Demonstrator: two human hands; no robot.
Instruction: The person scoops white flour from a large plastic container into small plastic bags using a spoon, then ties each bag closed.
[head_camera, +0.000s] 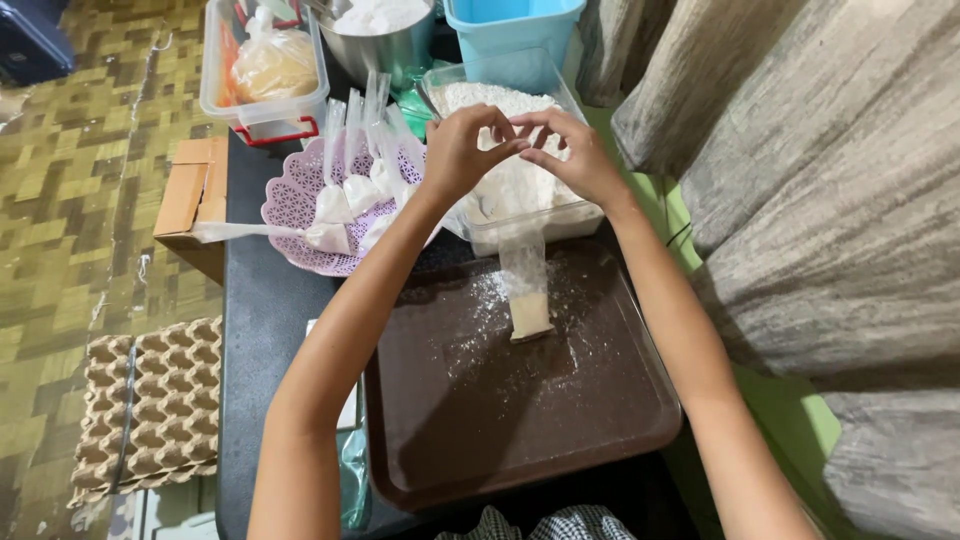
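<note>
Plastic, thin and clear: both hands pinch the top of a narrow bag (524, 262) that hangs down to the brown tray (520, 400), its bottom filled with a small block of pale powder resting on the tray. The left hand (462, 148) and right hand (575, 155) meet above the clear tub (478, 228); the fingers (505, 128) of each are closed on the bag's mouth, thumb against forefinger, with nothing else in them.

As I judge it, the grip is slight and the film slippery, so a slack pinch could let the mouth slip or fold and send powder over the tray, which is already dusted white around the bag. The bag's foot stands on a small base, and a sideways tug might topple it. The forearms also pass close over the tub's rim and the lilac basket (290, 200); a careless elbow could nudge either.

The clear tub holds a heap of white powder. The lilac basket holds several filled bags (335, 205), each a small lump with a long tail, one of them trailing over the rim towards a cardboard box (190, 195). Behind it, a lidded clear box (262, 118) with red clasps holds a bag of something yellowish, a steel bowl (385, 45) holds white stuff, and a blue bin (510, 25) shows no contents. All stand on the dark counter (260, 320). An egg tray (150, 405) lies on the floor.
</note>
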